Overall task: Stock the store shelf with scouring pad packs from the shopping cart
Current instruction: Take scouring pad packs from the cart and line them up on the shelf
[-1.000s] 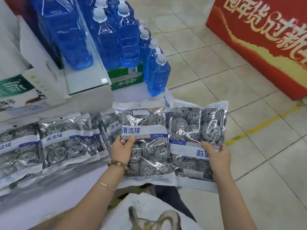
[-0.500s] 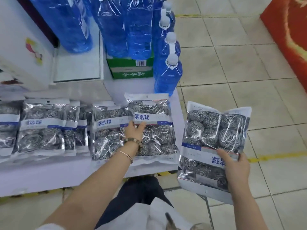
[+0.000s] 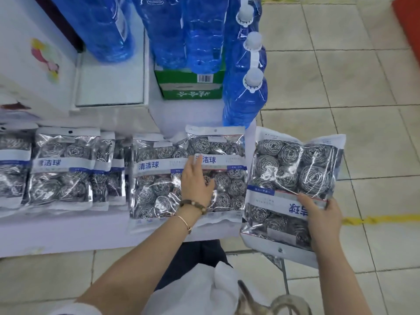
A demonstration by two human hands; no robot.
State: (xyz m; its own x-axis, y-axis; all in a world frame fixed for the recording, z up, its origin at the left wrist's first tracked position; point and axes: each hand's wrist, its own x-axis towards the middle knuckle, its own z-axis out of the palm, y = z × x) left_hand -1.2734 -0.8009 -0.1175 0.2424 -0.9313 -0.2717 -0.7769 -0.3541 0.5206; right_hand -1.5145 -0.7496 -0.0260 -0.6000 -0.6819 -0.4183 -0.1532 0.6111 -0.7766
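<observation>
Several clear packs of steel scouring pads lie in a row on the low white shelf (image 3: pixel 68 235). My left hand (image 3: pixel 196 181) lies flat, fingers straight, on the rightmost laid pack (image 3: pixel 223 155), which overlaps a neighbouring pack (image 3: pixel 154 185). My right hand (image 3: pixel 323 220) grips another scouring pad pack (image 3: pixel 293 173) by its lower part, holding it upside down just right of the shelf edge, over the floor. More packs (image 3: pixel 61 169) lie further left.
Large blue liquid bottles (image 3: pixel 246 103) and a green carton (image 3: pixel 191 87) stand behind the packs. A white box (image 3: pixel 27 71) sits at the left. Tiled floor with a yellow line (image 3: pixel 386 218) lies to the right. A thin metal cart frame (image 3: pixel 283 269) shows below the held pack.
My left hand has set its pack down on the shelf and now presses it flat. My right hand has carried its pack to the right, apart from the other.
</observation>
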